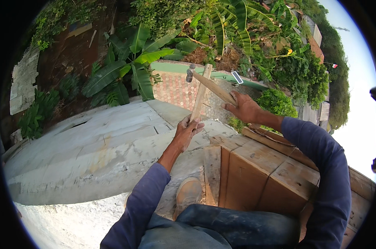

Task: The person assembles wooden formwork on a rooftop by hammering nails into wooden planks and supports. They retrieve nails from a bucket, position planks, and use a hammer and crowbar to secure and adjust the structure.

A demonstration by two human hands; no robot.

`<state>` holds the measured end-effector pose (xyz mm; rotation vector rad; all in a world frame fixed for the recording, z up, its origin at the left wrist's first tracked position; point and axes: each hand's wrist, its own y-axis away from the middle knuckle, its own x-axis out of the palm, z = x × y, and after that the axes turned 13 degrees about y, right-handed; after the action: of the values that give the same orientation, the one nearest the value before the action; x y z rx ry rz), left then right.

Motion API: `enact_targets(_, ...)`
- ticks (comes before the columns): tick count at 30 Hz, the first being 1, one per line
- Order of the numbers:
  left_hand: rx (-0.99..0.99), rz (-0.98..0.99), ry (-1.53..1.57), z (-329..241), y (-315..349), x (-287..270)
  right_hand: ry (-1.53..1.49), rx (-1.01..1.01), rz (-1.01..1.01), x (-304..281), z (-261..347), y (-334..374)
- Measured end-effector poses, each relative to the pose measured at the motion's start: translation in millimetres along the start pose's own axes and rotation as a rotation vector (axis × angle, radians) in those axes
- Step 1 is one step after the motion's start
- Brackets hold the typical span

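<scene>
My left hand [187, 132] is closed round the lower end of a narrow wooden strip [201, 95], which points up and away from me. My right hand [247, 108] grips the end of a hammer's wooden handle [216, 88]. The hammer's metal head [190, 73] is at the upper left, just left of the strip's far end. In this view the handle and the strip cross near their upper parts; I cannot tell whether they touch. Both hands are out over the edge of the concrete, with the paved ground far below behind them.
A concrete ledge [101, 141] runs to the left. Wooden formwork boards [254, 174] stand at the right, beside my shoe [189, 194]. Far below lie patterned paving [175, 89], a small solar panel [237, 77] and banana plants [130, 66]. The drop past the edge is deep.
</scene>
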<state>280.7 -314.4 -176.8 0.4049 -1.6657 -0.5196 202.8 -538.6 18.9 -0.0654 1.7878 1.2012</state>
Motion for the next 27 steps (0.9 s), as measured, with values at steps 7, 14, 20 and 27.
enact_targets(7, 0.117, -0.287, -0.115, -59, 15, -4, -0.249, -0.005, -0.126, -58, 43, -10)
enact_targets(14, 0.503, -0.407, -0.490, -185, 151, -39, -0.545, 0.132, -0.083, -67, 75, 7)
enact_targets(20, 0.894, -1.100, -1.297, -261, 379, -156, -0.509, 0.084, 0.057, -54, 85, 17)
enact_targets(27, 1.052, -1.592, -1.540, -268, 540, -286, -0.474, 0.120, 0.184, -51, 136, 30)
